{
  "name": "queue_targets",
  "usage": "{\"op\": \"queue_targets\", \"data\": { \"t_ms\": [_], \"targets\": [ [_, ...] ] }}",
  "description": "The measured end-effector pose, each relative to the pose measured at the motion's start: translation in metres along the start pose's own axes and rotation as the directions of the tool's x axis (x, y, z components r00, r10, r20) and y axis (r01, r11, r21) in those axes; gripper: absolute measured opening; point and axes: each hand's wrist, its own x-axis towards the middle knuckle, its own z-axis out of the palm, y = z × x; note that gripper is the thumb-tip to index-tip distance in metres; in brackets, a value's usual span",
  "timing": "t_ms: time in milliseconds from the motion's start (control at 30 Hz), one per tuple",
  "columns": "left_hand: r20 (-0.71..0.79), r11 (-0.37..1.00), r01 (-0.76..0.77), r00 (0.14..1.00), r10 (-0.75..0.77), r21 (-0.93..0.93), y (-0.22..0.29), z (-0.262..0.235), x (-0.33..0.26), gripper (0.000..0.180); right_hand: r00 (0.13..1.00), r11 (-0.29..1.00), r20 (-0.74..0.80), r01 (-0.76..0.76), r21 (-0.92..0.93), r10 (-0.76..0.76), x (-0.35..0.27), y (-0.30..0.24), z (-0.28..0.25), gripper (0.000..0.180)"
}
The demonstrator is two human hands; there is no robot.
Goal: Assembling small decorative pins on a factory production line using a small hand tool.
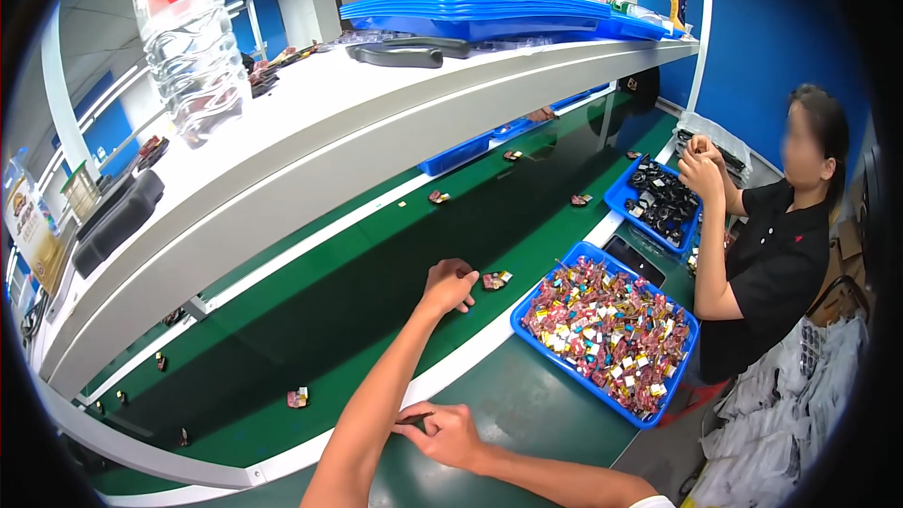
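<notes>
Our left forearm (pixel 372 404) lies nearest, slanting across the counter (pixel 508 414) and its white rail (pixel 470 355) to the green belt (pixel 235 423). Just beside our left hand (pixel 450 287), on the belt near the rail, sits a small packet (pixel 496 279); those fingers are curled, and we cannot tell whether they grasp anything. Our right hand (pixel 450 437), by the counter's rail-side edge, pinches a thin dark piece (pixel 414 419) between its fingers. We judge the step in hand to be a reach toward the packet with the dark piece held; the next move would call for a light left-hand pinch. At the counter's right edge, a blue tray (pixel 647 420) bears a heap of packets (pixel 602 329). Room for moving lies between right hand and tray, and leftward along the belt; the white shelf (pixel 282 160) limits lifting beyond.
</notes>
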Motion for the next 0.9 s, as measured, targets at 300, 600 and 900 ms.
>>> {"op": "queue_targets", "data": {
  "t_ms": [300, 600, 900],
  "targets": [
    [-0.032, 0.985, 0.140, 0.990, -0.137, 0.098, -0.003, 0.024, 0.027, 0.021, 1.000, 0.999, 0.022, -0.002, -0.033, 0.003, -0.001, 0.011, 0.002, 0.017],
    [-0.109, 0.976, 0.078, 0.989, -0.101, -0.202, -0.022, -0.020, -0.042, 0.016, 0.999, 0.998, 0.049, -0.027, 0.050, 0.025, -0.001, 0.017, 0.005, 0.017],
    [-0.408, 0.865, -0.074, 0.900, -0.157, -0.496, -0.059, -0.064, -0.214, 0.013, 0.992, 0.982, 0.113, -0.079, 0.172, 0.060, -0.005, 0.016, 0.004, 0.021]
  ]
}}
